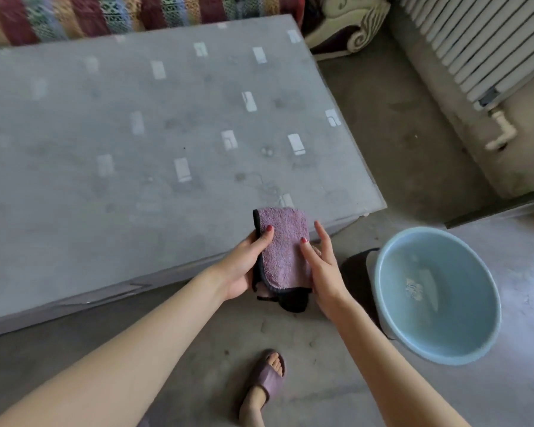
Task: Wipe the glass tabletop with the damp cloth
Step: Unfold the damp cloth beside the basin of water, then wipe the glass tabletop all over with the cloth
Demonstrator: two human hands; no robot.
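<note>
Clearly unwiped, the dusty glass tabletop (pixel 154 143) stretches ahead of both hands. Right of them sits a blue basin (pixel 438 294). Between them, the folded purple cloth (pixel 282 248): left hand (pixel 244 263) grips its edge, right hand (pixel 321 266) presses it flat. Preparation stage, I judge; next, lower the cloth onto the near corner.

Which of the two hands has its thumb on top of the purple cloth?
The left hand; the right hand only touches the purple cloth with a fingertip.

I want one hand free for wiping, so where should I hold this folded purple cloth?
Probably lay the right hand flat over the purple cloth from above, palm on its broad folded face, fingers toward the rounded far edge. The dark loose corner hangs at the near end, so keep that tucked under the palm.
</note>
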